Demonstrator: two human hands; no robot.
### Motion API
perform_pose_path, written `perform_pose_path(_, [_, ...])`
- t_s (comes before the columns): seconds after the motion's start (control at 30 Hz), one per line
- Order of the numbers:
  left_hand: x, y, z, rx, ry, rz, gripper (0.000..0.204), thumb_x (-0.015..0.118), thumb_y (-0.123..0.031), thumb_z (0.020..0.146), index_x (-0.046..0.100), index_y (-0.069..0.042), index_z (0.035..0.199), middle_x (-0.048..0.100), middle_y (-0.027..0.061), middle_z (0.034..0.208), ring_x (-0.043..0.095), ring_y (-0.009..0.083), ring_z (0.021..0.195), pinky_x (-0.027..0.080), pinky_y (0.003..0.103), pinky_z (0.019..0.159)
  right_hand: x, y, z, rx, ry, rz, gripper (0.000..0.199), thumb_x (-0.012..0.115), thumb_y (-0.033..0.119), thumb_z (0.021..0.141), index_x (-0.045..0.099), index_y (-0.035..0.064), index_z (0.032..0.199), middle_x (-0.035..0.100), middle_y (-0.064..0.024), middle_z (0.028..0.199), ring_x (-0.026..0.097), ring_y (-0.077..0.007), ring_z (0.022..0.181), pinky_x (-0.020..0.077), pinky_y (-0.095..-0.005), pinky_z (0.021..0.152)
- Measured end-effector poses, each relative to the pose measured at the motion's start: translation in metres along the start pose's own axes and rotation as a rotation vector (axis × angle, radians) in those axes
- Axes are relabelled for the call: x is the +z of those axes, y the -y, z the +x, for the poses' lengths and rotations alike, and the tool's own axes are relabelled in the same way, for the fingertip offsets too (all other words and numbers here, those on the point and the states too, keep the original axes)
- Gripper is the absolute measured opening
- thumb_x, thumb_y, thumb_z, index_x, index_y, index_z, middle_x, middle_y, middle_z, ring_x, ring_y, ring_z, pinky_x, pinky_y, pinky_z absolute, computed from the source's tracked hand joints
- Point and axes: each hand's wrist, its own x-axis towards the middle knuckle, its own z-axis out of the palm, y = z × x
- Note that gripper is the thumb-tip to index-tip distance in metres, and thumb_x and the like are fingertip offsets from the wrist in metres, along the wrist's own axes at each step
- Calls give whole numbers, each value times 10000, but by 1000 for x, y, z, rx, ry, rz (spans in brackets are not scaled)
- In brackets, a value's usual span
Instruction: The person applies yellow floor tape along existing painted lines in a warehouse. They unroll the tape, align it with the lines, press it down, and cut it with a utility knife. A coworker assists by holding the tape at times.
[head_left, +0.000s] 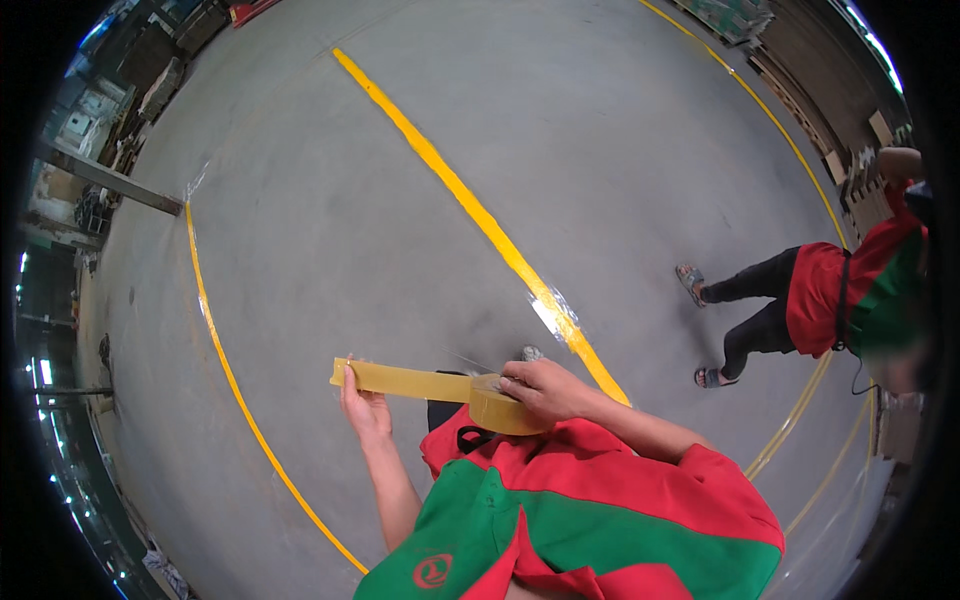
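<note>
Right hand [545, 388] grips the tan packing tape roll [505, 408] at chest height, left hand [365, 405] pinching the drawn-out tape strip [400, 379]; unrolling appears underway, demanding steady tension.

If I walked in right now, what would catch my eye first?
Probably the roll of tan tape at lower centre: the right hand grips the roll while the left hand pinches the pulled-out strip. Next, the bright yellow line slanting across the grey floor, and another person standing at the right.
</note>
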Motion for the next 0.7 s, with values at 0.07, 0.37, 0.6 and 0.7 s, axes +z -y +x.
perform_pose_path(0.07, [7,-8,31,25,-12,18,417,584,-278,1022,547,-36,1360,595,72,1164,597,169,1037,524,332,878,-10,8,43,24,34,-25,307,507,271,1007,604,-14,942,633,-248,824,606,-462,819,454,-526,733])
perform_pose_path(0.37, [55,-110,287,-9,170,370,409,582,-300,1027,567,-35,1339,615,51,1125,599,153,1007,506,332,859,8,37,248,76,-240,59,351,494,300,997,631,-21,963,650,-265,941,617,-460,931,479,-534,826])
perform_pose_path(0.6, [210,-173,421,-52,551,705,409,542,-286,1049,557,-4,1346,624,79,1190,592,167,1082,506,331,914,17,75,318,206,-501,477,349,476,303,1016,629,-11,1022,659,-246,912,627,-437,907,473,-500,790])
perform_pose_path(0.7, [274,-155,460,-19,741,774,406,531,-271,1054,558,4,1352,626,87,1220,598,162,1090,511,323,912,13,67,347,254,-682,454,365,473,307,1015,629,-22,993,654,-245,894,632,-429,889,473,-499,777])
